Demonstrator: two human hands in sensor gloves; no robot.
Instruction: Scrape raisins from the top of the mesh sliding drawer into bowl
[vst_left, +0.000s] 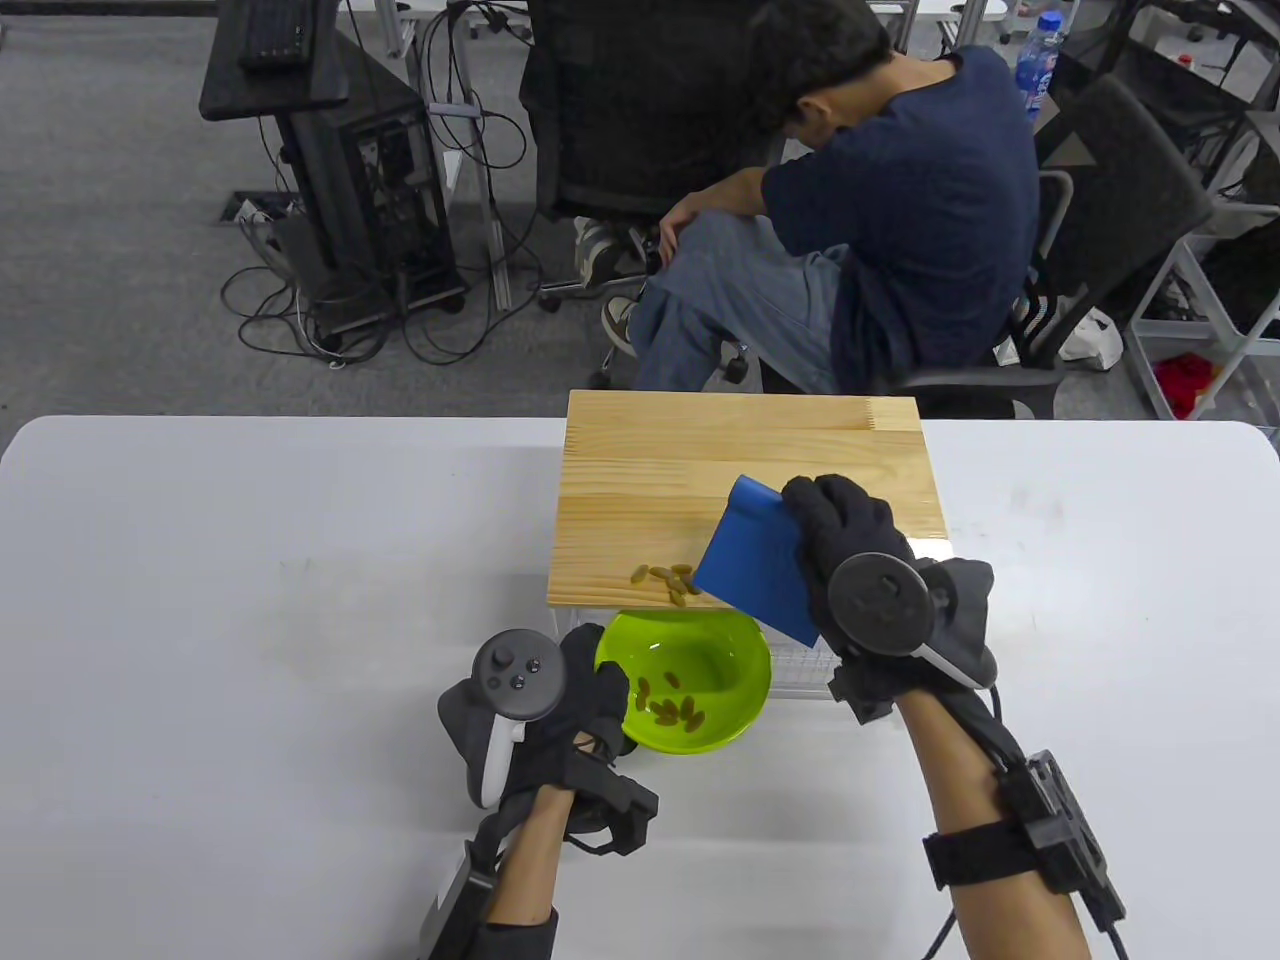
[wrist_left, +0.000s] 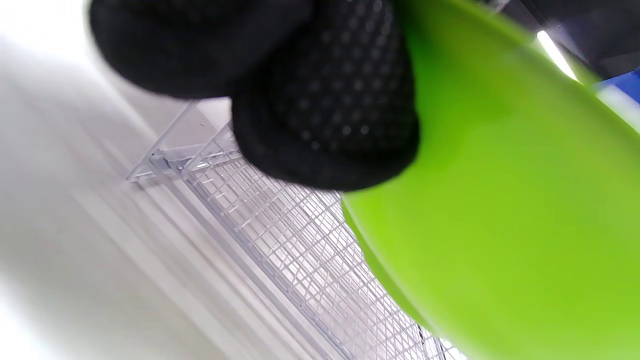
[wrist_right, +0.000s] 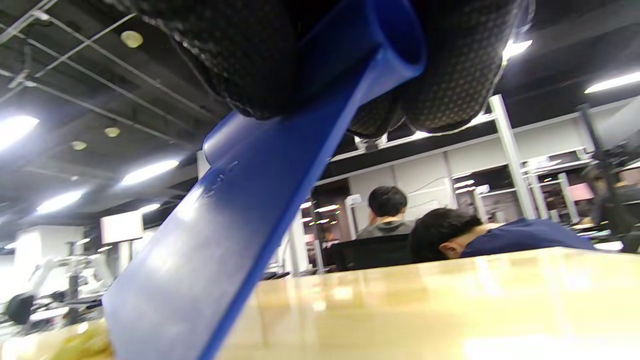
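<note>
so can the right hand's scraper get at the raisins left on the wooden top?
Probably yes: the right hand holds the blue scraper just beside the raisins, nothing between, green bowl below the edge.

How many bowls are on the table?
1. The green bowl sits at the near edge of the wooden drawer top, steadied by the left hand, with some raisins already inside. Nothing suggests a second bowl, though the drawer's inside is hidden.

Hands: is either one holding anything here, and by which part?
The right hand grips the blue scraper by its thick rolled top edge. The left hand holds the green bowl at its left rim, just below the drawer's wooden top.
</note>
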